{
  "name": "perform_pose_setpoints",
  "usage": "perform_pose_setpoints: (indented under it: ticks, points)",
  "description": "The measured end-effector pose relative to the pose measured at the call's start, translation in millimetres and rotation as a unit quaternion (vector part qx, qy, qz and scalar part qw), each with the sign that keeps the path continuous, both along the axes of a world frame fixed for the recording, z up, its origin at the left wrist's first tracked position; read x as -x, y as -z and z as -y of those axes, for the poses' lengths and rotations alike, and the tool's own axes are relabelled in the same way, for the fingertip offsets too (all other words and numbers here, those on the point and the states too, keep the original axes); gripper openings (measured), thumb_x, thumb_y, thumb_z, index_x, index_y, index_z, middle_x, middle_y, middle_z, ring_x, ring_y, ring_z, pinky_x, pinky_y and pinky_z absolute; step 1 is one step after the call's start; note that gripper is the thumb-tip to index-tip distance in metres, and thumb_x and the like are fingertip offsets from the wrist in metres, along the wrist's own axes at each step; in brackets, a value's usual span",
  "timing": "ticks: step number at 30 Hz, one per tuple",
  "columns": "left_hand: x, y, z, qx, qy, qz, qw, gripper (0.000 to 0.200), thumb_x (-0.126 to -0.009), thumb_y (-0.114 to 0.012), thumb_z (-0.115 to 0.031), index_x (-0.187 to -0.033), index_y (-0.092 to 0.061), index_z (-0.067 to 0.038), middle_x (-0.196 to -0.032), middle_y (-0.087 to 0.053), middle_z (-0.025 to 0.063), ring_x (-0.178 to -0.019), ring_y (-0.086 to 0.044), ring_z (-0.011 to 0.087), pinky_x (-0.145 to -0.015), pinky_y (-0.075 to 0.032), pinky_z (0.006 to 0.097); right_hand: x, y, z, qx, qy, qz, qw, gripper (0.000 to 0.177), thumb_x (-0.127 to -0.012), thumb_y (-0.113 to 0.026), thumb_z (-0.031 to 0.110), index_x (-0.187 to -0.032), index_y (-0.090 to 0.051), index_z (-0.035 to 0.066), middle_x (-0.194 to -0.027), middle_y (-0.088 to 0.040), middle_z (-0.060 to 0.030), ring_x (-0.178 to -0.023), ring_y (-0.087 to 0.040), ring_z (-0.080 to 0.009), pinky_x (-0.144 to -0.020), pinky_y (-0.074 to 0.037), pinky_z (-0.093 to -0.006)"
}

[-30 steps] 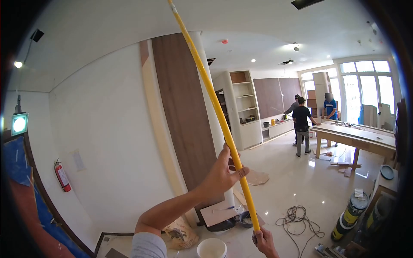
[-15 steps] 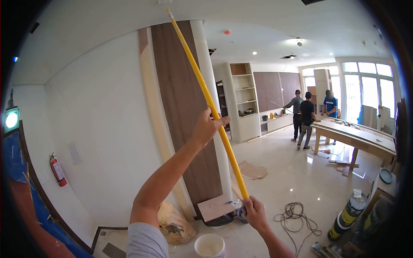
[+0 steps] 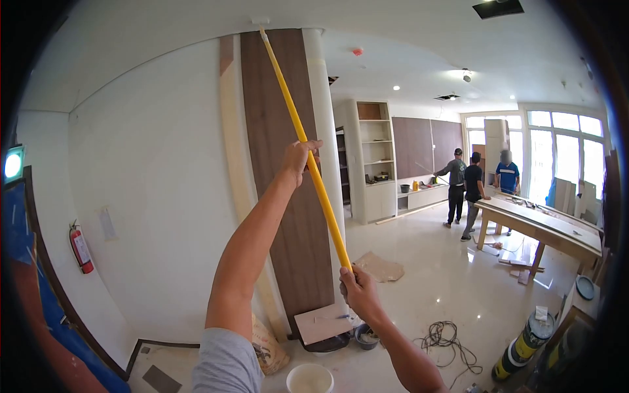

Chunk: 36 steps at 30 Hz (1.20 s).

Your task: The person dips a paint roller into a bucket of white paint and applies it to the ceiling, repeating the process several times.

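Observation:
A long yellow extension pole (image 3: pixel 322 191) slants up and away from me, a pale paint roller (image 3: pixel 260 21) at its top end against the white ceiling (image 3: pixel 177 39). My left hand (image 3: pixel 302 162) is closed around the pole partway up, thumb side toward the column. Lower down, my right hand (image 3: pixel 359 293) grips the pole's bottom end. Behind the pole stands a column with a dark wood panel (image 3: pixel 278 216). On the floor below my arms is a white bucket (image 3: pixel 310 380).
A filled sack (image 3: pixel 267 347) and a board (image 3: pixel 324 327) lie by the column base. Coiled black cable (image 3: pixel 445 340) is on the floor. Stacked paint pails (image 3: pixel 527 344) stand at right. Three people work around a wooden table (image 3: pixel 537 219). A fire extinguisher (image 3: pixel 81 247) hangs at left.
Both hands and the pole's lower end have shifted left and upward in view. More of the roller and ceiling shows at the top. Both hands keep their hold.

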<state>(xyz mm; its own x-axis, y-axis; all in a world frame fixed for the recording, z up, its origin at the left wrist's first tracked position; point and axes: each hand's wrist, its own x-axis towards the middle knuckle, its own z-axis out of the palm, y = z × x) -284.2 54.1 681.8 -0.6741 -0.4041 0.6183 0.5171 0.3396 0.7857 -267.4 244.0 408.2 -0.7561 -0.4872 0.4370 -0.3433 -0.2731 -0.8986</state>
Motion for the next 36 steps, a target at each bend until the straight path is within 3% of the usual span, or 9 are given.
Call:
perform_pose_setpoints:
  ticks: [3, 7, 18, 21, 25, 28, 29, 34, 36]
  points:
    - [11.3, -3.1, 13.5, -0.027, -0.002, 0.002, 1.000, 0.029, -0.084, -0.072, -0.033, -0.096, -0.057, -0.011, -0.088, -0.054, 0.0039, -0.081, -0.062, 0.0177, -0.086, -0.046, 0.0369, 7.6, -7.1, 12.6, -0.001, 0.006, -0.009, 1.000, 0.040, -0.102, -0.055, 0.037, -0.085, -0.056, 0.000, -0.062, -0.050, -0.0002, -0.055, -0.047, -0.0091, -0.050, -0.040, -0.0300]
    - [11.7, 2.7, 16.7, -0.010, 0.029, 0.011, 0.999, 0.035, -0.082, -0.072, -0.033, -0.103, -0.055, -0.010, -0.092, -0.054, 0.0049, -0.083, -0.061, 0.0171, -0.086, -0.046, 0.0365, 3.7, -5.7, 9.3, -0.019, 0.021, -0.014, 1.000, 0.039, -0.102, -0.054, 0.035, -0.084, -0.056, 0.000, -0.062, -0.051, -0.0013, -0.055, -0.048, -0.0093, -0.051, -0.040, -0.0300]
    - [-72.9, 91.3, -56.8, 0.138, 0.058, 0.045, 0.988, 0.066, -0.079, -0.074, -0.042, -0.125, -0.043, -0.006, -0.106, -0.046, 0.0071, -0.102, -0.051, 0.0182, -0.094, -0.042, 0.0390, -53.7, 106.3, -51.6, 0.003, 0.017, 0.014, 1.000, 0.027, -0.101, -0.056, 0.024, -0.087, -0.055, 0.001, -0.065, -0.052, -0.0010, -0.056, -0.048, -0.0069, -0.050, -0.040, -0.0260]
    - [-105.3, 110.8, -88.8, 0.169, 0.085, 0.032, 0.981, 0.070, -0.080, -0.075, -0.038, -0.129, -0.038, -0.005, -0.111, -0.042, 0.0080, -0.108, -0.048, 0.0179, -0.096, -0.042, 0.0384, -76.7, 130.8, -75.2, 0.011, 0.046, -0.008, 0.999, 0.025, -0.100, -0.057, 0.020, -0.086, -0.054, -0.001, -0.063, -0.053, -0.0010, -0.055, -0.049, -0.0073, -0.049, -0.040, -0.0262]
    - [-139.5, 132.6, -120.9, 0.172, 0.178, 0.037, 0.968, 0.106, -0.081, -0.081, -0.037, -0.148, -0.011, 0.005, -0.120, -0.037, 0.0174, -0.112, -0.047, 0.0242, -0.102, -0.045, 0.0380, -90.2, 180.1, -103.4, -0.001, 0.076, -0.050, 0.996, 0.025, -0.100, -0.056, 0.019, -0.086, -0.052, -0.001, -0.060, -0.053, -0.0017, -0.054, -0.049, -0.0081, -0.049, -0.040, -0.0274]
    - [-160.9, 146.5, -143.0, 0.198, 0.199, 0.046, 0.959, 0.113, -0.082, -0.080, -0.040, -0.149, -0.003, 0.007, -0.125, -0.036, 0.0199, -0.116, -0.047, 0.0267, -0.104, -0.044, 0.0405, -123.0, 170.0, -125.2, 0.076, 0.204, -0.215, 0.952, 0.034, -0.102, -0.050, 0.033, -0.100, -0.062, 0.002, -0.057, -0.044, 0.0001, -0.051, -0.041, -0.0123, -0.049, -0.035, -0.0317]
    - [-169.7, 149.0, -151.2, 0.207, 0.199, 0.047, 0.957, 0.115, -0.082, -0.080, -0.041, -0.149, 0.000, 0.007, -0.127, -0.036, 0.0210, -0.117, -0.047, 0.0278, -0.105, -0.043, 0.0412, -125.9, 178.1, -131.6, 0.095, 0.167, -0.204, 0.960, 0.031, -0.101, -0.052, 0.028, -0.110, -0.062, 0.000, -0.057, -0.044, 0.0006, -0.050, -0.039, -0.0130, -0.048, -0.034, -0.0316]
    - [-209.0, 155.7, -186.6, 0.265, 0.203, 0.061, 0.941, 0.125, -0.083, -0.076, -0.050, -0.147, 0.013, 0.011, -0.133, -0.033, 0.0256, -0.121, -0.046, 0.0321, -0.109, -0.040, 0.0429, -151.5, 205.6, -167.7, 0.012, 0.167, -0.160, 0.973, 0.030, -0.102, -0.051, 0.030, -0.091, -0.057, 0.002, -0.055, -0.045, -0.0001, -0.047, -0.039, -0.0123, -0.044, -0.031, -0.0315]
    - [-223.0, 156.3, -194.8, 0.291, 0.214, 0.080, 0.929, 0.125, -0.083, -0.078, -0.041, -0.150, 0.017, 0.004, -0.135, -0.031, 0.0224, -0.126, -0.043, 0.0312, -0.110, -0.039, 0.0435, -159.1, 217.7, -177.4, 0.003, 0.162, -0.149, 0.975, 0.033, -0.102, -0.050, 0.031, -0.085, -0.053, 0.003, -0.055, -0.046, -0.0004, -0.046, -0.041, -0.0117, -0.044, -0.031, -0.0313]
